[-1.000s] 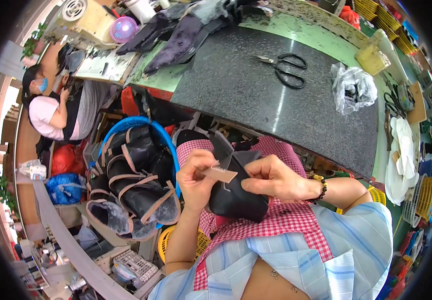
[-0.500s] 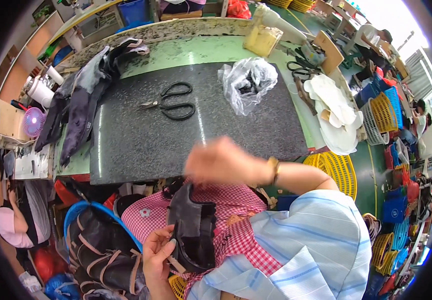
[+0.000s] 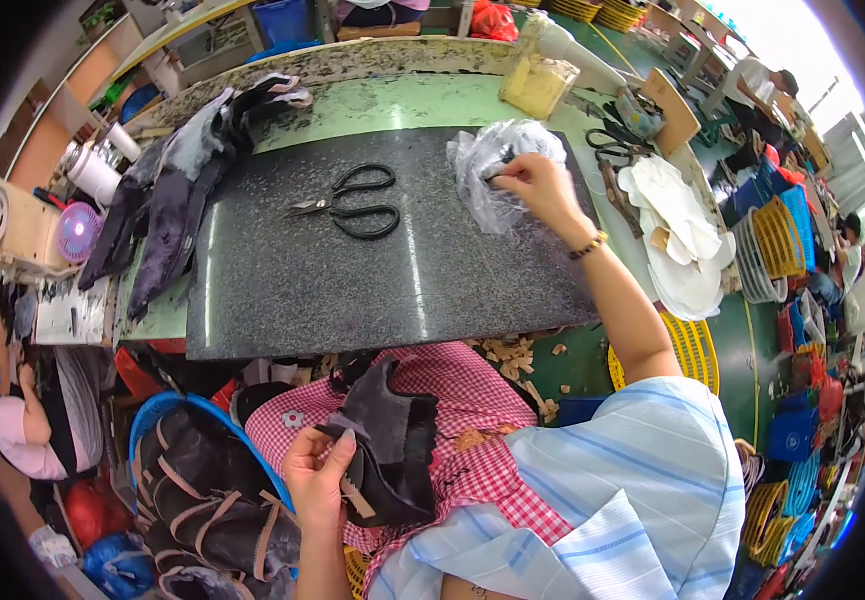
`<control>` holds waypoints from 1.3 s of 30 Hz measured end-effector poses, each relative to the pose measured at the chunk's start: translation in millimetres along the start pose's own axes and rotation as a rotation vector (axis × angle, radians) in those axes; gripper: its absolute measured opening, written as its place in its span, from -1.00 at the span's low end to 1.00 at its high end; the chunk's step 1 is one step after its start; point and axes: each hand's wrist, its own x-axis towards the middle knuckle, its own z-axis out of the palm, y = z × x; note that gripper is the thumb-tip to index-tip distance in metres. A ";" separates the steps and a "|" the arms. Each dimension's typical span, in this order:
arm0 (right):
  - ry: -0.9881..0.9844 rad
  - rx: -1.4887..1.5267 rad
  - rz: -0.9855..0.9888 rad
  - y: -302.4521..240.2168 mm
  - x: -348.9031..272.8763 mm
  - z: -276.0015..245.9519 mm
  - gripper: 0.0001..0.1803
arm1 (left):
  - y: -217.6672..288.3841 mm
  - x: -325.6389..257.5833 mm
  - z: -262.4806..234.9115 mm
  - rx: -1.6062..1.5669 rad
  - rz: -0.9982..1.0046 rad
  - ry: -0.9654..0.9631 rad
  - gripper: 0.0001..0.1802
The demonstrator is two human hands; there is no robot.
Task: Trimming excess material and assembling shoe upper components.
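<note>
Right hand point(image 3: 530, 185) stretched out over far right part of the dark stone slab point(image 3: 352, 290) on the desk point(image 3: 392, 100). Fingers pinched into a crumpled clear plastic bag point(image 3: 492, 165) lying at slab's top right corner; what's in the bag too small to tell. Bead bracelet on that wrist.

Left hand point(image 3: 317, 478) low, in lap, over red-checked apron point(image 3: 452, 400). Fingers closed round a dark leather shoe upper point(image 3: 392, 450), thumb on its left edge; a thin tan strip pokes out just below the thumb. Upper stands roughly upright against the apron, well apart from the bag.

Black scissors point(image 3: 352, 200) lie flat on slab, mid-top, blades pointing left, nr nothing else, untouched. Pile of dark leather pieces point(image 3: 172, 190) draped across slab's left edge and onto green desk. Small tan offcuts scattered at near edge of desk, right of apron.

Blue basket point(image 3: 167, 410) at person's left, w/ more dark uppers w/ tan straps inside. White paper-like patterns point(image 3: 677, 230) stacked right of slab, a second pair of scissors beside them. Yellow basket point(image 3: 692, 345) under right forearm. Another person seated far lower left.
</note>
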 end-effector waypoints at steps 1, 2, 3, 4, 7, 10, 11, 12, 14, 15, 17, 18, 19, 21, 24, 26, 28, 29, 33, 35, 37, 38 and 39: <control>0.020 0.099 -0.001 -1.0 -0.8 -5.9 -0.76 | 1.5 1.5 8.2 0.091 0.068 0.070 -0.91; 0.033 0.197 0.010 -1.9 -6.6 -12.8 -0.79 | 5.8 3.9 13.4 0.256 0.056 0.111 -0.94; -0.051 0.396 -0.005 -14.5 -15.5 -17.8 -0.82 | 4.6 7.7 13.7 0.298 0.077 0.075 -0.92; -0.136 0.595 -0.015 -31.1 -25.0 -25.0 -0.85 | 2.5 12.2 15.5 0.341 0.096 0.039 -0.90; -0.713 0.843 0.019 -115.3 -64.7 -24.2 -0.85 | 3.8 20.0 35.9 0.434 0.257 -0.065 -0.91; -1.128 1.123 -0.020 -157.9 -98.6 8.7 -0.78 | 8.4 22.1 53.0 0.309 0.199 -0.043 -0.80; -1.152 1.143 -0.006 -162.4 -102.1 16.6 -0.76 | 7.9 22.0 53.5 0.274 0.276 -0.043 -0.77; -1.177 1.162 0.009 -165.1 -105.1 22.1 -0.75 | 6.8 21.3 53.3 0.238 0.351 -0.043 -0.74; -1.187 1.108 0.008 -161.4 -107.0 26.8 -0.75 | 5.3 18.4 51.1 0.257 0.360 0.021 -0.77; -1.180 1.045 0.001 -159.3 -106.3 28.9 -0.76 | 6.5 16.7 49.8 0.269 0.383 0.034 -0.78; -1.211 1.096 0.032 -157.5 -100.7 30.0 -0.76 | 9.4 17.8 48.2 0.284 0.403 0.035 -0.84; -1.223 1.146 0.062 -157.1 -98.0 30.3 -0.77 | 11.7 16.2 48.9 0.275 0.397 0.044 -0.84; -1.227 1.195 0.086 -157.0 -96.9 30.9 -0.79 | 15.1 13.9 50.5 0.131 0.237 0.001 -0.82; -1.180 1.216 0.090 -160.6 -91.2 28.7 -0.74 | 17.8 14.2 53.4 0.046 0.134 -0.075 -0.78; -1.110 1.204 0.126 -158.8 -86.2 27.5 -0.71 | 26.5 10.4 60.3 0.108 0.189 -0.137 -0.80; -1.074 1.225 0.057 -157.7 -85.0 30.1 -0.72 | 27.6 10.8 62.8 0.145 0.224 -0.146 -0.81; -1.076 1.198 0.054 -161.1 -83.3 29.1 -0.73 | 26.5 11.5 64.5 0.255 0.285 -0.163 -0.81; -1.046 1.200 0.053 -163.8 -82.6 28.9 -0.73 | 25.1 12.1 65.8 0.261 0.318 -0.150 -0.82; -0.963 1.042 -0.158 -170.5 -80.5 27.4 -0.73 | 22.5 12.4 67.0 0.277 0.350 -0.114 -0.84; -0.960 0.955 -0.205 -177.1 -78.3 18.4 -0.74 | 21.9 11.9 62.1 0.472 0.312 -0.130 -0.80; -0.959 0.859 -0.273 -183.8 -79.5 11.6 -0.76 | 21.1 10.1 60.6 0.486 0.319 -0.108 -0.80; -0.965 0.859 -0.274 -187.1 -81.0 8.0 -0.76 | 20.9 10.0 60.8 0.503 0.327 -0.096 -0.81; -0.945 0.771 -0.269 -190.5 -83.3 4.2 -0.77 | 23.1 9.2 61.3 0.502 0.325 -0.092 -0.81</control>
